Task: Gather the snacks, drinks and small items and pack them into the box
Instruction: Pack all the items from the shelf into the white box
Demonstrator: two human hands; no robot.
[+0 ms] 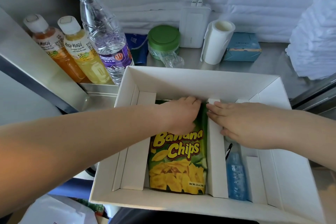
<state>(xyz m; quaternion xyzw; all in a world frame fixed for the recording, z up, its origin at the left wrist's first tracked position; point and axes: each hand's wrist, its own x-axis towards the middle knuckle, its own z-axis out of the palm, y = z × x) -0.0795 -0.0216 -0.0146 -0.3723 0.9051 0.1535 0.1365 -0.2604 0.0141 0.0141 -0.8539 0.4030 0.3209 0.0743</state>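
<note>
Head camera looks down past 2 bare forearms into a white box [200, 78] that sits on a metal counter [263, 67]. Cardboard strips split the box into lengthwise compartments.

A bag of banana chips [178, 169] lies flat in the middle compartment, its printed side up and its top end toward the far wall. The left hand [180, 114] reaches in from the left, palm down and knuckles up. Its fingers are bent down over the bag's top edge and grasp it there.

The right hand [241, 123] comes in from the right, also palm down. Its fingers are straight and close together and lie across the divider [217, 169] just right of the bag, pressing on its top. It holds nothing. The fingertips of the 2 hands almost meet near the far end of the divider.

A small blue bottle [236, 178] lies in the compartment right of that divider, partly under the right wrist.

Still outside the box, to its far left, stand an orange juice bottle [54, 51], a yellow juice bottle [85, 54] and a water bottle [107, 42] in a row. Behind the box are a green-lidded jar [163, 42], a paper roll [216, 43] and a blue carton [241, 47].
</note>
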